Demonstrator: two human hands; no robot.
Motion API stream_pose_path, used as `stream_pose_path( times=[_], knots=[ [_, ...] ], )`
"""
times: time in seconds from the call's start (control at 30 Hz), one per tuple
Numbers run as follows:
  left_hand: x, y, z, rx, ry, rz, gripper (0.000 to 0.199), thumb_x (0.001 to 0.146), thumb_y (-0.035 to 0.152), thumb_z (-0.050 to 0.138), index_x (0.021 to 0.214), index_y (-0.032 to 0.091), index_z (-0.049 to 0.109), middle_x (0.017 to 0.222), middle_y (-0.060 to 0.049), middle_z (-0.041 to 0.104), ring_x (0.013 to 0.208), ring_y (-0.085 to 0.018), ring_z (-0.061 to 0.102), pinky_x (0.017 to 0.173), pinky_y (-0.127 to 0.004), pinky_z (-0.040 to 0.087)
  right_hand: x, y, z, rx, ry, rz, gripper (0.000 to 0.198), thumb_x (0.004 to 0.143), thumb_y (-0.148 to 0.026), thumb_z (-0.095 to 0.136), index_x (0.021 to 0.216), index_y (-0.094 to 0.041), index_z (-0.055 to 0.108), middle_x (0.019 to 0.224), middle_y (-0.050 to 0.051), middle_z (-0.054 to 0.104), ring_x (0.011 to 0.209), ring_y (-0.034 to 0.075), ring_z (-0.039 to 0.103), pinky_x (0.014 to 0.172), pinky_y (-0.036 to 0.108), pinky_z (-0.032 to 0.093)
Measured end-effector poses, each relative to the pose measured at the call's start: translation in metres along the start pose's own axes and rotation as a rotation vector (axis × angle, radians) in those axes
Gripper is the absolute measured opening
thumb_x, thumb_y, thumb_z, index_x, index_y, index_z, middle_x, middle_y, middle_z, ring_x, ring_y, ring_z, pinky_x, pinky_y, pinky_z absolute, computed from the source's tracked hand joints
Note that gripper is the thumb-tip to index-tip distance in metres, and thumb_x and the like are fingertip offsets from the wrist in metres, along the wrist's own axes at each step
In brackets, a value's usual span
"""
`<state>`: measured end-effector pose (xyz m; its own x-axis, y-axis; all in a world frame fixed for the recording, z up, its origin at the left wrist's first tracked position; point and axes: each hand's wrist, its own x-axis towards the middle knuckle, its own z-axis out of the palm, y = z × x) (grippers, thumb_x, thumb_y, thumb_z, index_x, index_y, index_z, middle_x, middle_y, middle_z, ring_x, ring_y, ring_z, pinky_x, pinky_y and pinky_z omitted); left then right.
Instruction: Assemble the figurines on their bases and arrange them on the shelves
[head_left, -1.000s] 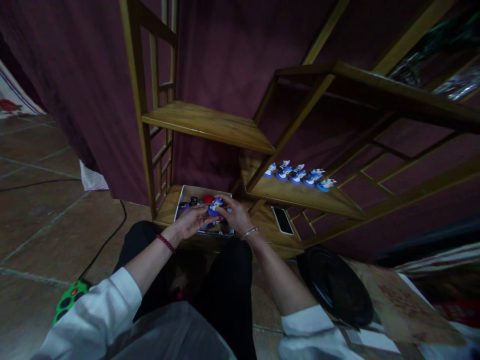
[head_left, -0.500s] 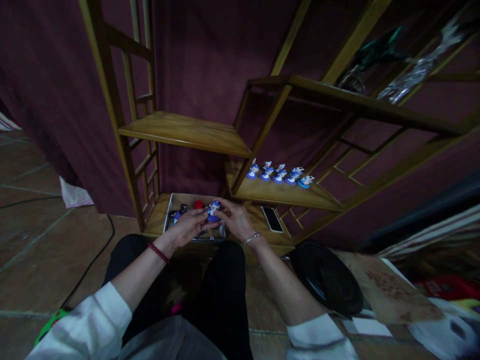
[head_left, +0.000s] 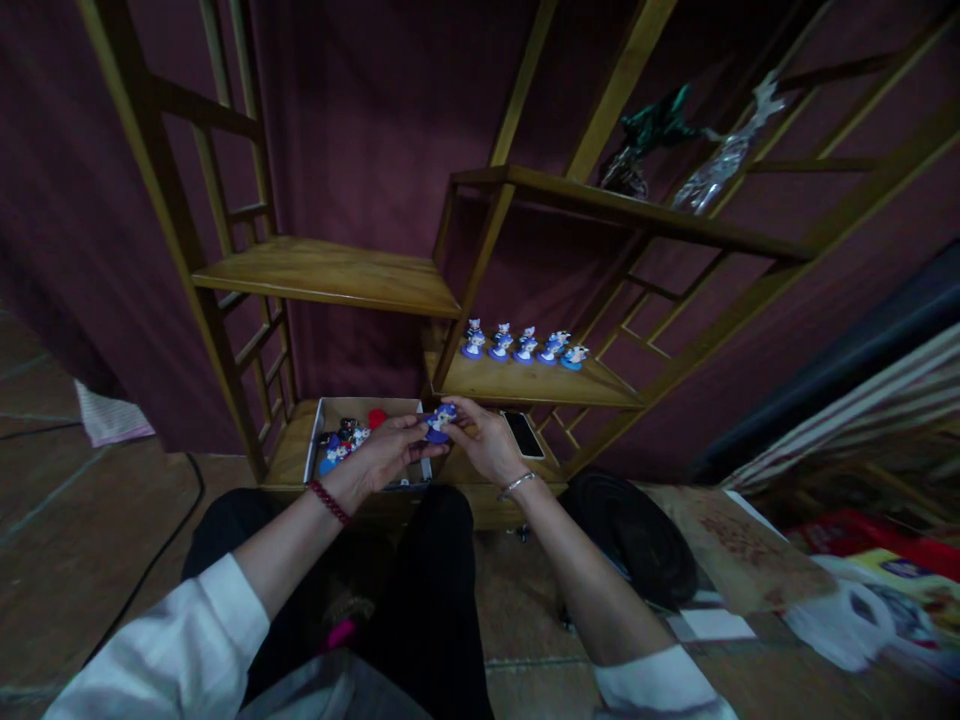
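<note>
The held figurine (head_left: 441,422) is located at the right end of the open box (head_left: 405,408), below the front edge of the upper left shelf (head_left: 330,272) as viewed. Clearance on the right is bounded by the phone (head_left: 523,435), lying near the right hand (head_left: 487,440), and by the front edge of the middle shelf (head_left: 525,380), which carries a row of figurines (head_left: 525,348). Left hand (head_left: 394,447): fingers extended rightward, nearly closed, gripping the figurine's left side. Right hand: wrist angled inward, thumb and fingers curled, pinching its right side.
</note>
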<state>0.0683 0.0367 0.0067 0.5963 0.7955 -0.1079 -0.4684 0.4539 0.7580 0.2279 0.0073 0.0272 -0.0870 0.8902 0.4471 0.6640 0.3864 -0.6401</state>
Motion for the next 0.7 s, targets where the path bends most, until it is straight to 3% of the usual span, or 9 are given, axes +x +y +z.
stream_pose_path(
  times=[0.27,0.7],
  knots=[
    [0.015,-0.006,0.018,0.079,0.055,0.044,0.015,0.076,0.005,0.057,0.089,0.011,0.061,0.082,-0.007,0.066,0.064,-0.013,0.064,0.059,-0.025,0.055,-0.006,0.011,-0.016,0.033,0.066,0.003,0.028,0.075,-0.024,0.061,0.102,-0.023,0.058,0.091,0.002,0.067,0.08,0.014,0.063,0.076,0.029,0.051],
    [0.028,-0.007,0.06,0.089,0.048,0.151,0.015,0.072,0.0,0.058,0.083,0.01,0.062,0.079,-0.006,0.065,0.071,-0.014,0.063,0.079,-0.036,0.053,-0.007,0.024,-0.039,0.207,0.194,0.128,0.032,0.074,-0.027,0.061,0.105,-0.02,0.058,0.095,0.007,0.069,0.084,0.018,0.066,0.078,0.033,0.054]
  ],
)
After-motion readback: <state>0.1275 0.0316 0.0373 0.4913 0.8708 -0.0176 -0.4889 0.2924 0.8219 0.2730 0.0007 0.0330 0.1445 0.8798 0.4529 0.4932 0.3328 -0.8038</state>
